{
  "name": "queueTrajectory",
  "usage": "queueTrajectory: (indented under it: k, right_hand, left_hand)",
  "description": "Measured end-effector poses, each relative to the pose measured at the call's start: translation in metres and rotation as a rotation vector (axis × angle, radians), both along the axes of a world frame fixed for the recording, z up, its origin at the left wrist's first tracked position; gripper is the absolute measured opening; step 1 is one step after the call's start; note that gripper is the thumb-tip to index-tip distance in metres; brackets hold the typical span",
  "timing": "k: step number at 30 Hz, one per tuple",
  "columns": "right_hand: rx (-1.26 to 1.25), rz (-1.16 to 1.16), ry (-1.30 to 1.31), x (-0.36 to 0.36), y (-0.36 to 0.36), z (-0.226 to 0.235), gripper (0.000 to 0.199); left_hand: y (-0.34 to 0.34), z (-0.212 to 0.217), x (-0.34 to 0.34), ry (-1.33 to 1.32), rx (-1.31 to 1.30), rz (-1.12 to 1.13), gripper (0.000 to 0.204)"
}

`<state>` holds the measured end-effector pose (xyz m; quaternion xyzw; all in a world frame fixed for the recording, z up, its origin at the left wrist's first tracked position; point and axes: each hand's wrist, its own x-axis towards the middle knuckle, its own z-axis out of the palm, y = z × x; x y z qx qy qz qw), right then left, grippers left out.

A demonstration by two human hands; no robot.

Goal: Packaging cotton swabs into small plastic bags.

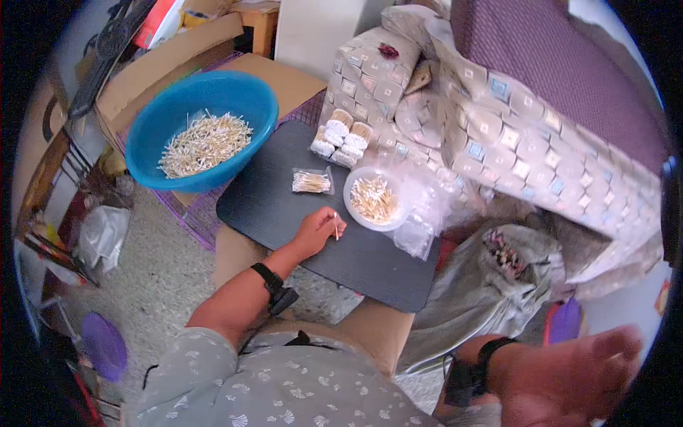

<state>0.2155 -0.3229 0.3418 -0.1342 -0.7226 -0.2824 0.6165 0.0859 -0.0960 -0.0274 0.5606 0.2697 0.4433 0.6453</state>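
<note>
My left hand [315,233] is closed at the middle of a dark board, its fingers pinching one cotton swab [336,226]. Beyond it lies a small clear bag of cotton swabs [311,181]. A white bowl [349,206] of loose swabs stands to the right of that hand, with clear plastic bags [416,228] beside it. Bundles of swabs in clear wrap [343,139] sit at the board's far edge. My right hand [569,377] is raised at the lower right, away from the board; blur and foreshortening hide how its fingers are set.
The dark board [267,192] lies before me. A large blue basin [146,146] of loose swabs stands at the far left, beside cardboard [284,78]. A patterned sofa cover [526,149] borders the right side. A grey sack [455,299] lies below it. A purple round thing [104,346] is at left.
</note>
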Motion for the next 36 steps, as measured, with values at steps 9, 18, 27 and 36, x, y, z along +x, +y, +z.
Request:
queueTrajectory:
  k: [9,18,27,36]
  right_hand:
    - [-0.681,0.143,-0.276,-0.032,0.002,-0.028,0.010]
    - [-1.320,-0.259,-1.124,-0.019,0.134,-0.104,0.024]
    - [-1.437,-0.642,-0.453,0.125,0.234,-0.251,0.024]
    - [-1.431,-0.632,-0.452,0.120,0.257,-0.287,0.017]
  left_hand:
    - [-0.003,0.005,0.011,-0.028,-0.028,-0.094,0.011]
    - [-0.005,0.002,-0.014,-0.030,-0.041,-0.030,0.008]
    - [-0.006,0.006,-0.007,-0.037,-0.037,-0.125,0.008]
    - [-0.002,-0.003,-0.007,-0.022,0.003,-0.098,0.012]
